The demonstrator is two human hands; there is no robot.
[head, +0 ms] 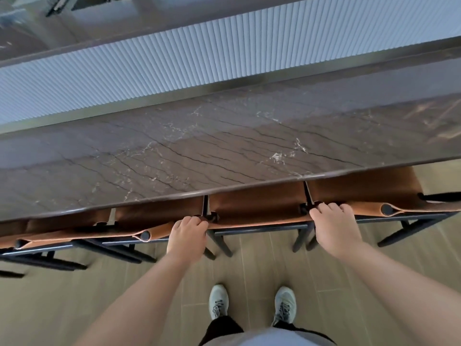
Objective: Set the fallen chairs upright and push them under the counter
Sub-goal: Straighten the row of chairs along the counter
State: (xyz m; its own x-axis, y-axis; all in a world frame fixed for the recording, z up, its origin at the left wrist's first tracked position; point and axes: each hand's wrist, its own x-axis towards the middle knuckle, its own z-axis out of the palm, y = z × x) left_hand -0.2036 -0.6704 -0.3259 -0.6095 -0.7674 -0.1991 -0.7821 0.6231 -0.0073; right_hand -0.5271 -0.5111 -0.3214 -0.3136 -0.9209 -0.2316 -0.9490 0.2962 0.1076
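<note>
A row of upright chairs with tan leather slings and black metal frames stands tucked under the brown marble counter (224, 146). The middle chair (257, 208) is straight in front of me. My left hand (187, 236) grips the left end of its back rail and my right hand (334, 226) grips the right end. A second chair (369, 193) stands right of it and a third (139, 218) left of it, their seats mostly hidden beneath the counter edge.
Behind the counter runs a white ribbed panel (199, 58) below a higher ledge. Black chair legs (112, 253) stick out over the tan plank floor (254, 270). My two feet in pale sneakers (252, 303) stand just behind the middle chair.
</note>
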